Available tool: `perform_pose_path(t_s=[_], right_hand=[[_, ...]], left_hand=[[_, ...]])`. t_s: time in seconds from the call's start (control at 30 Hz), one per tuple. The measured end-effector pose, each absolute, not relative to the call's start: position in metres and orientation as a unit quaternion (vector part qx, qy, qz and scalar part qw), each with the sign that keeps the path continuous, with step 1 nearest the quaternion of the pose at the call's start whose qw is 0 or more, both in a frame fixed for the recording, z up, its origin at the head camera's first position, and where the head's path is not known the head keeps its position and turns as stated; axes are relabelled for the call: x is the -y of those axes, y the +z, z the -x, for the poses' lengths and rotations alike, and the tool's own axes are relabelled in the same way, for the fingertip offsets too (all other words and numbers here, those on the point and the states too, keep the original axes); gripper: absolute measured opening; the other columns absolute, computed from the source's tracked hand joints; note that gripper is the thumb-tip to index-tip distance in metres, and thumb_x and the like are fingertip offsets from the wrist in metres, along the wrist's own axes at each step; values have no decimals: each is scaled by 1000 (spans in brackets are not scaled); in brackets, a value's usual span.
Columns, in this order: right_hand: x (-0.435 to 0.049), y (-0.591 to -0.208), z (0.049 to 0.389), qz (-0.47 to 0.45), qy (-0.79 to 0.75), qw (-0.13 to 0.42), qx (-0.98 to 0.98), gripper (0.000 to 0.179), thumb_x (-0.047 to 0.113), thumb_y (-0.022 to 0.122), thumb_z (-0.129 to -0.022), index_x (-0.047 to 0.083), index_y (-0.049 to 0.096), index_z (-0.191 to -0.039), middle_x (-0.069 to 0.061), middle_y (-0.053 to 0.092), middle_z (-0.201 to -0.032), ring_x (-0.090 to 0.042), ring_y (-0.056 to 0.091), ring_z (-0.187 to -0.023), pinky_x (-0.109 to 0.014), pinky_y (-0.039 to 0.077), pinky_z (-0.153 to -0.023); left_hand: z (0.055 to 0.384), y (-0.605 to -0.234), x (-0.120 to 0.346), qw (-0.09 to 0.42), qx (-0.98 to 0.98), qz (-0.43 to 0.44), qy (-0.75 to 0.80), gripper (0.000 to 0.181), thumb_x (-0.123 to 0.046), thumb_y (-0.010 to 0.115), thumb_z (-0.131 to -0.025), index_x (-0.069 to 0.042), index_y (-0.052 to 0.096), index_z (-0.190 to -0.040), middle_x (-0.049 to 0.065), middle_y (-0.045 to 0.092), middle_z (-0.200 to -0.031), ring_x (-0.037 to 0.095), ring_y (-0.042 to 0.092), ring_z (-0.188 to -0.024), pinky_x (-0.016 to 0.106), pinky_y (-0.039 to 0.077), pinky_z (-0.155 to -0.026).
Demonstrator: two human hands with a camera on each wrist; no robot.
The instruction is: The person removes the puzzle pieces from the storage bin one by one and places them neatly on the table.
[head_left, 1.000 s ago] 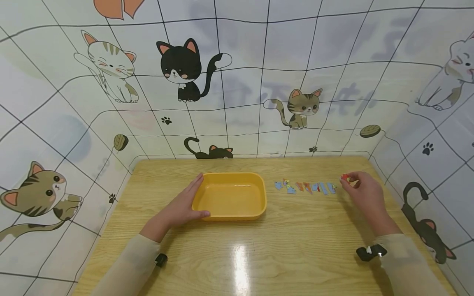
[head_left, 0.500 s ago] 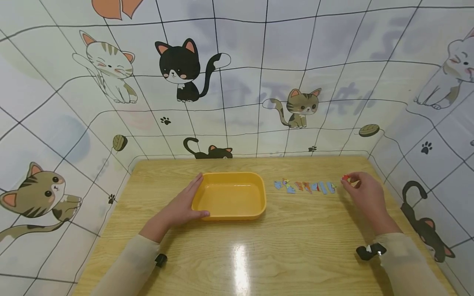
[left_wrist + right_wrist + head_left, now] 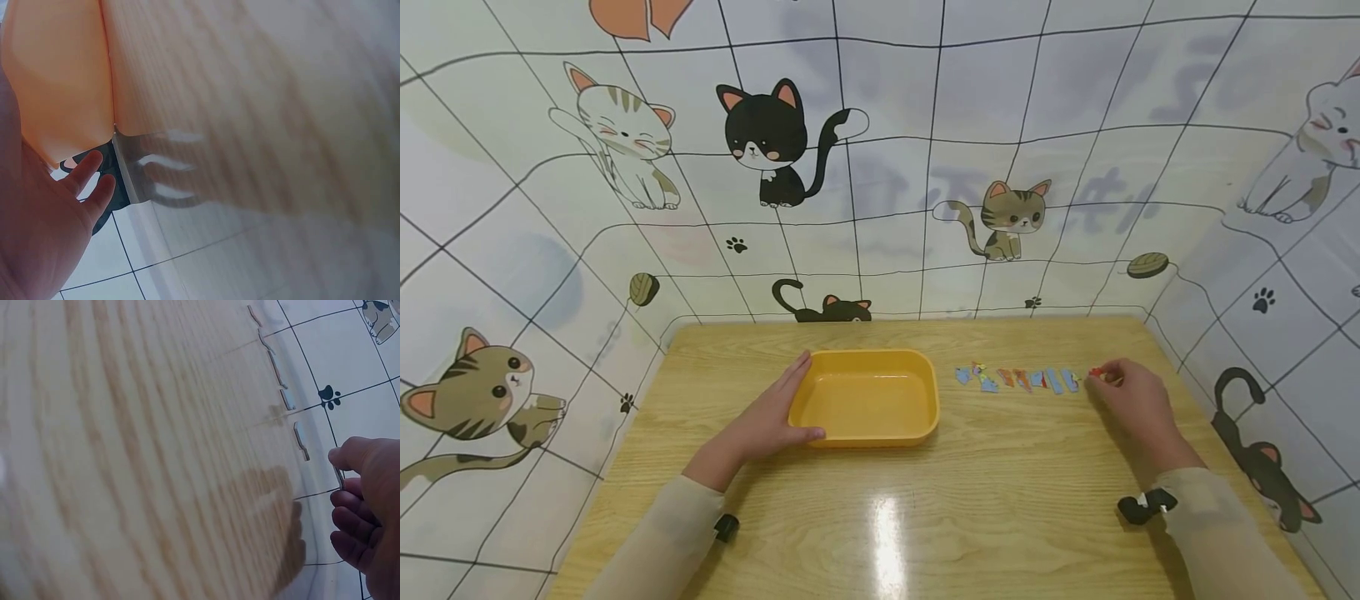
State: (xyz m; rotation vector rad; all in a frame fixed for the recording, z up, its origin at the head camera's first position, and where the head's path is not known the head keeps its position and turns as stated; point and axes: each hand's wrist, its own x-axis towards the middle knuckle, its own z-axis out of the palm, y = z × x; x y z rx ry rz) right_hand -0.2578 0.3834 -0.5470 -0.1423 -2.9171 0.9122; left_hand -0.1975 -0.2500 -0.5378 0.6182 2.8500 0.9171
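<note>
A shallow yellow plastic tray [image 3: 865, 408] rests on the table. My left hand [image 3: 767, 419] holds its left end, thumb at the front corner and fingers along the side toward the back corner. In the left wrist view the tray's wall [image 3: 59, 81] rises beside that hand [image 3: 47, 231]. My right hand [image 3: 1138, 404] pinches a small red puzzle piece [image 3: 1096, 372] between thumb and fingertips, low over the table at the right end of a row. The right wrist view shows the held piece [image 3: 339, 477] edge-on. Several flat blue and orange puzzle pieces [image 3: 1054, 382] make up that row, right of the tray.
The wooden table [image 3: 1000, 500] meets a cat-patterned, grid-lined wall covering [image 3: 895, 183] at the back and both sides. Light glares off the table's front middle. A black wrist camera [image 3: 1146, 506] sits at my right cuff.
My right hand has come down slightly toward the table with the red puzzle piece. My left hand and the tray have stayed in place.
</note>
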Motion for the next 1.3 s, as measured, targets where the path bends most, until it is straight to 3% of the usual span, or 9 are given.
perform_pose_path(t_s=[0.3,0.5,0.73,0.97,1.3], right_hand=[[-382,-553,262,49,286,45,956,45,31,73,-106,-10,68,-124,-27,70,-111,-43,66,-99,-54,53,-78],[-384,-558,265,38,273,49,960,40,26,74,-105,-11,69,-121,-25,70,-106,-40,65,-95,-49,50,-74],[-383,-557,263,37,288,45,956,41,24,74,-106,-12,70,-124,-27,72,-108,-43,66,-98,-51,52,-79],[-383,-558,262,47,306,47,950,40,23,77,-106,-12,71,-124,-25,73,-106,-40,66,-97,-45,49,-78],[-381,-557,260,62,315,45,946,41,22,76,-106,-13,70,-127,-29,72,-110,-43,66,-100,-47,50,-80]], left_hand=[[197,-538,250,41,-931,-203,301,131,-62,89,-88,-15,8,-180,2,4,-187,34,18,-169,60,24,-132],[198,-539,249,41,-931,-202,301,131,-62,89,-88,-15,8,-180,2,5,-187,34,18,-169,60,25,-132],[197,-539,248,44,-931,-201,302,131,-60,90,-88,-15,7,-180,0,3,-187,34,18,-169,60,25,-132],[196,-536,248,47,-931,-196,303,131,-57,91,-87,-14,9,-179,-1,3,-187,33,18,-169,59,24,-132],[198,-537,249,47,-932,-198,299,131,-58,91,-88,-12,9,-179,1,4,-187,35,18,-169,60,24,-132]])
